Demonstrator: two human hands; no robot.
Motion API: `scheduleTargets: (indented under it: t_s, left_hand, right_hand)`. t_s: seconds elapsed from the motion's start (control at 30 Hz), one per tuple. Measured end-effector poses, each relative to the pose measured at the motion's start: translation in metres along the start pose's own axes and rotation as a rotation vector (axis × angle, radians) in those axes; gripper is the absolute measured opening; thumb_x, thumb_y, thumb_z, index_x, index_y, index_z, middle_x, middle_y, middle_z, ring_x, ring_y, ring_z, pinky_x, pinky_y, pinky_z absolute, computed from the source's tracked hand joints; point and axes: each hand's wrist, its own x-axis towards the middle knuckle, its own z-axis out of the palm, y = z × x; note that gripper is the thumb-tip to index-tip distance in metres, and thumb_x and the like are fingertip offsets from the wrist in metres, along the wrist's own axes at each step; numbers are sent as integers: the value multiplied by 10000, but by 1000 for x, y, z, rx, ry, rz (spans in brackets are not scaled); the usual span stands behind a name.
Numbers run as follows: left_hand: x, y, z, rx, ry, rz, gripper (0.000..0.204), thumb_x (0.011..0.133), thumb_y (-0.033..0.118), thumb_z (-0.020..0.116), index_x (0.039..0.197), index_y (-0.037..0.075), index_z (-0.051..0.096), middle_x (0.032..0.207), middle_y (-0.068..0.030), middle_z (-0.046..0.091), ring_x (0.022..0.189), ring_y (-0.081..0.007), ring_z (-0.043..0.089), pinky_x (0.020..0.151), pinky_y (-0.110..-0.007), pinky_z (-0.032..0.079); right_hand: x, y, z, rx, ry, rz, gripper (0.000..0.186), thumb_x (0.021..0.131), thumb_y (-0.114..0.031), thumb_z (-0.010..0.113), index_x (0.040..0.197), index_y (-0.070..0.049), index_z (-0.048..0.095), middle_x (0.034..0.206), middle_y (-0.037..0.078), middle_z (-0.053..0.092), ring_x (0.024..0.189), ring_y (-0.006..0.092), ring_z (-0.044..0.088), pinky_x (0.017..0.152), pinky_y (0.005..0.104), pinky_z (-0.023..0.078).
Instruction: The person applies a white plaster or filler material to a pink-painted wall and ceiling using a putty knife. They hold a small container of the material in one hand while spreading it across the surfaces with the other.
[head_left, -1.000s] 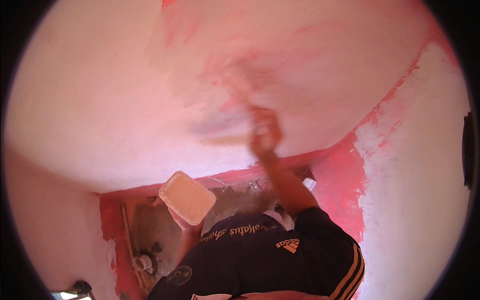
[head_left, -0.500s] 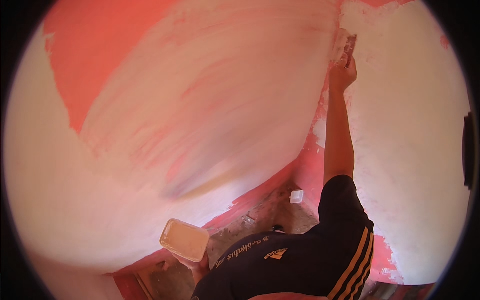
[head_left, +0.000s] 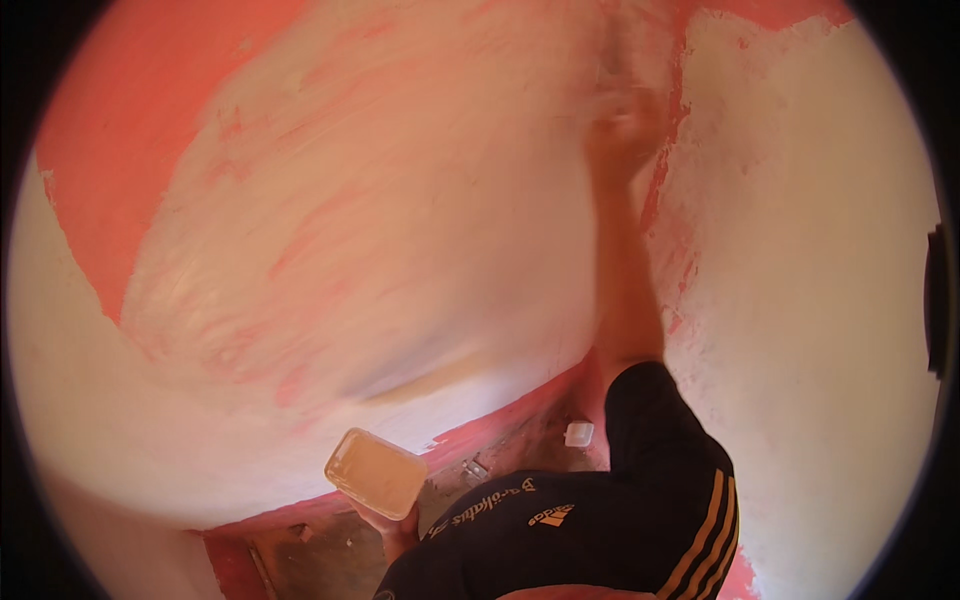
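My left hand is closed under a shallow rectangular plastic tub, held tilted at waist height. Inside the tub is a pale cream paste, like wall filler. Stretched far up and forward, my right hand is at the wall just left of the inner corner. Motion smears it, but its fingers are closed round a flat scraper, whose dark blurred shape shows above them. The wall around it carries streaky cream filler over red paint.
The right-hand wall is largely coated cream, with red along the corner. Bare red paint shows at upper left. A small white container stands on the dirty floor near the corner, with small debris about.
My right hand with the scraper has moved left from the corner onto the left wall. The view has shifted slightly, and my left hand still holds the tub in nearly the same place.
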Motion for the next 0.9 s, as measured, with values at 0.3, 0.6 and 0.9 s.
scheduleTargets:
  t_s: [0.3, 0.6, 0.9]
  left_hand:
    - [-41, -110, 89, -154, 49, -44, 405, 951, 385, 615, 1249, 124, 531, 1106, -44, 602, 967, -206, 613, 738, -421, 547]
    - [-70, -108, 116, -9, 37, 77, 422, 1033, 438, 421, 1310, 141, 533, 1129, -30, 610, 991, -227, 619, 815, -413, 539]
    - [-82, -52, 113, -90, 36, 53, 491, 1034, 466, 387, 1325, 101, 540, 1199, -78, 627, 1074, -256, 624, 897, -438, 532]
  right_hand:
    - [-34, -138, -52, 889, -148, -35, 158, 820, 29, 626, 963, -10, 679, 894, 133, 640, 820, 328, 647, 641, 409, 556]
    - [50, 152, -53, -117, 78, 223, 239, 968, -147, 514, 933, 69, 611, 779, 277, 588, 715, 426, 586, 677, 488, 477]
    - [-56, -257, -82, 867, -242, -141, 353, 848, -32, 624, 1195, 22, 659, 1023, 192, 674, 998, 307, 685, 773, 390, 587]
